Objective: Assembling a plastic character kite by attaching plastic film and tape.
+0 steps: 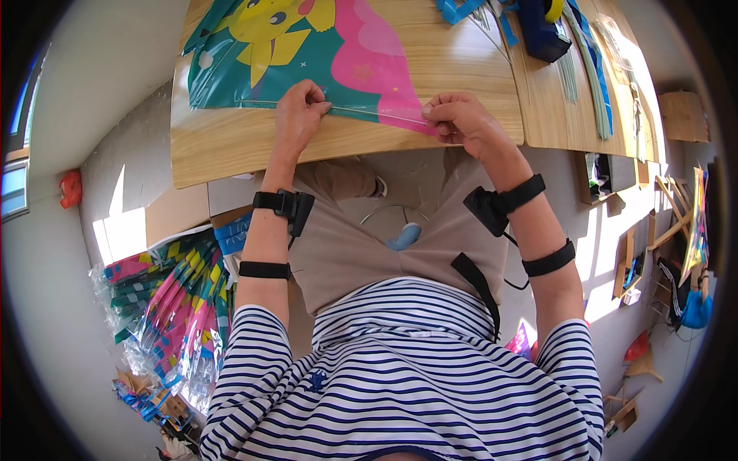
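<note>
A glossy printed plastic sheet [355, 71], green and pink with a yellow cartoon figure, lies on the wooden table. Along its near edge runs a thin pale rod [361, 113]. My left hand [300, 115] is closed, thumb and fingers pinching at the rod near its middle. At the sheet's pink corner, my right hand [463, 123] pinches the rod's right end with thumb and forefinger; its other fingers are curled. Whether either pinch also takes in the sheet's edge, I cannot tell.
At the table's [461, 65] far right stand a dark blue tape dispenser [540, 31] and bundles of thin pale rods [590, 73]. Blue strips [459, 9] lie at the far edge. A large pile of similar printed sheets [173, 296] sits low on my left.
</note>
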Tool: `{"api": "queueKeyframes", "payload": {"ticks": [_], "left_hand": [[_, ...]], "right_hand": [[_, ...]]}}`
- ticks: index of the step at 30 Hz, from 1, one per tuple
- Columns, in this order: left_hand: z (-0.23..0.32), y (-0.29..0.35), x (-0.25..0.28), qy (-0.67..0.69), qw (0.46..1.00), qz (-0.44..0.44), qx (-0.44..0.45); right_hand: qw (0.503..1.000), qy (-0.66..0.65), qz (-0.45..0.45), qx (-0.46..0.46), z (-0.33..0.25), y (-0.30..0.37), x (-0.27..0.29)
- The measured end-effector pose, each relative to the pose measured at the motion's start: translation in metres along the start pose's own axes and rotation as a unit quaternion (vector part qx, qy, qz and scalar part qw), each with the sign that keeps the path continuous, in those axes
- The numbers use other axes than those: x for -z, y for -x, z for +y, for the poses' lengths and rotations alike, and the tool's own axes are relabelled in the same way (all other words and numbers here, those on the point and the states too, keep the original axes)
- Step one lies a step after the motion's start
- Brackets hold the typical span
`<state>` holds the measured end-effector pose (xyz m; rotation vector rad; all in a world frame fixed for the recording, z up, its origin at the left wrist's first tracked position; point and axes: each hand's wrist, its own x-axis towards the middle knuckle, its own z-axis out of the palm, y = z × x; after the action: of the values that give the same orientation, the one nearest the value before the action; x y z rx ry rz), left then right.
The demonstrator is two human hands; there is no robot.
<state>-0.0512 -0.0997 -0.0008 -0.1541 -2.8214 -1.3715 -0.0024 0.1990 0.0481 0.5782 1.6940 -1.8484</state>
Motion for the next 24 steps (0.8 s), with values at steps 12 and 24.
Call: {"api": "queueKeyframes", "payload": {"ticks": [12,24], "left_hand": [[0.003,0.001,0.002,-0.003,1.000,-0.003,-0.008],[0.000,0.001,0.002,0.004,1.000,-0.002,-0.004]], "right_hand": [[0.997,0.000,0.052,0.060,0.009,-0.006,-0.002],[0.967,0.193,0.129,0.106,0.021,-0.022,-0.006]]}}
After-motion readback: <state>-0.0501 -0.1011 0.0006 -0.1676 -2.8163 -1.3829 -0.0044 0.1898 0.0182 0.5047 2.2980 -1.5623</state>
